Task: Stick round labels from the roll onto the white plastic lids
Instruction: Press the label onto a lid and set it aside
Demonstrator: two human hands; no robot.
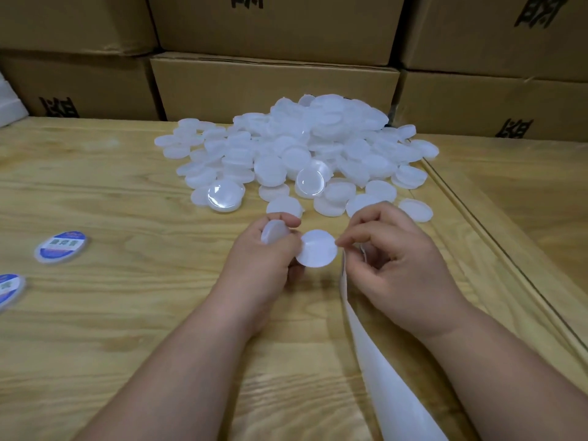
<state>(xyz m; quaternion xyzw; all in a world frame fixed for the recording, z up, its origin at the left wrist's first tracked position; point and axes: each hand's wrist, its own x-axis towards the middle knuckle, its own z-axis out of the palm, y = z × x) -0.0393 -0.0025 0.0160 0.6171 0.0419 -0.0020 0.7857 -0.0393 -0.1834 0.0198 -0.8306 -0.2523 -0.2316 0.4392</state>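
My left hand [270,259] grips a white plastic lid [274,231], held on edge between thumb and fingers. My right hand [397,259] pinches a round label [317,248] at its right edge; its white back faces me and it touches my left thumb beside the lid. The white backing strip [375,361] of the label roll hangs from under my right hand and runs down to the frame's bottom edge. A big heap of white lids [305,148] lies on the wooden table just beyond my hands.
Two lids with blue-rimmed labels lie at the left, one [61,247] further in and one [9,289] at the frame's edge. Stacked cardboard boxes [273,87] wall off the back. A seam [496,246] divides the table [127,202] on the right.
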